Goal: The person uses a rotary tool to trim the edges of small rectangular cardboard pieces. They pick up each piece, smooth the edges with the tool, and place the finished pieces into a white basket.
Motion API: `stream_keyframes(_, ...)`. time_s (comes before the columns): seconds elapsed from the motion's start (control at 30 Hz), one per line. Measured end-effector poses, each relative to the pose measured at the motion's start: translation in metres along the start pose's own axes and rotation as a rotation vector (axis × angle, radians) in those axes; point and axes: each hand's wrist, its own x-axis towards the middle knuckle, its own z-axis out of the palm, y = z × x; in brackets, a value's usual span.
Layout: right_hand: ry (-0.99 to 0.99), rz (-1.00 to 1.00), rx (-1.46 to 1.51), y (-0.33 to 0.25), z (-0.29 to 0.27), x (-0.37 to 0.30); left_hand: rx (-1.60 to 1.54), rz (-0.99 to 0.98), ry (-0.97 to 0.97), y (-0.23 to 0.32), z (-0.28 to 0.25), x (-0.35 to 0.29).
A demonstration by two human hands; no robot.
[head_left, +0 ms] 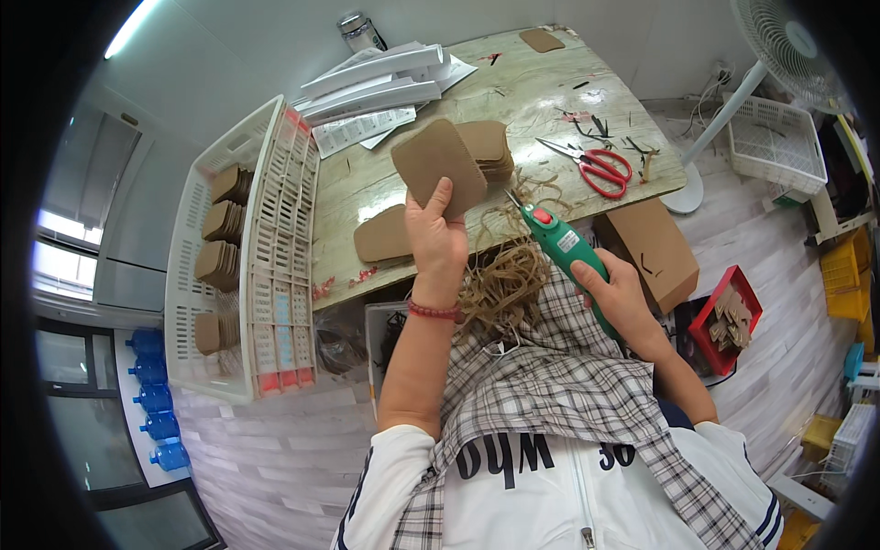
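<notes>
My left hand [436, 234] is closed on a flat brown piece [438, 165] with rounded corners, its thumb lying on the face. In my right hand [616, 293] is a green handheld power tool [557, 240] with a red button and a thin metal tip, which points toward the piece but stands apart from it. Behind the held piece, a stack of similar brown pieces [493, 151] rests on the table. Another brown piece [383, 235] lies at the table's near left. A tangle of thin brown trimmings [504, 286] hangs over the near edge onto my checked apron.
Red-handled scissors [602, 172] lie on the table [541, 82], with papers [376, 92] at its far left. A white plastic crate [284, 247] at left holds more stacked pieces. At right are a cardboard box [649, 252], a red tray [729, 321] and a fan [779, 41].
</notes>
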Motion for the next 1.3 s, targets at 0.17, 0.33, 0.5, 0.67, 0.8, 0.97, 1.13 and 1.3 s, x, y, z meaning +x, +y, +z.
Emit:
stream_keyframes(0.17, -0.005, -0.005, 0.015, -0.012, 0.005, -0.002, -0.22, -0.035, 0.059, -0.015, 0.003, -0.015)
stream_keyframes(0.33, -0.041, -0.007, 0.065, -0.018, 0.006, -0.006, -0.335, -0.072, 0.123, -0.021, 0.003, -0.014)
stream_keyframes(0.5, -0.045, 0.0, 0.056, -0.021, 0.006, -0.005, -0.334, -0.103, 0.075, -0.027, 0.002, -0.019)
stream_keyframes(0.67, -0.024, -0.007, 0.067, -0.023, 0.006, -0.004, -0.269, -0.104, 0.068, -0.032, 0.004, -0.027)
stream_keyframes(0.8, -0.011, -0.006, 0.066, -0.022, 0.005, -0.002, -0.229, -0.115, 0.035, -0.04, 0.0, -0.033)
stream_keyframes(0.97, 0.02, -0.014, 0.048, -0.023, 0.003, 0.001, -0.194, -0.157, 0.007, -0.046, 0.002, -0.046)
stream_keyframes(1.13, 0.048, -0.033, 0.053, -0.022, 0.001, 0.004, -0.165, -0.207, -0.006, -0.053, 0.0, -0.056)
stream_keyframes(1.3, 0.052, -0.013, 0.059, -0.024, -0.003, 0.007, -0.148, -0.257, -0.038, -0.058, -0.004, -0.067)
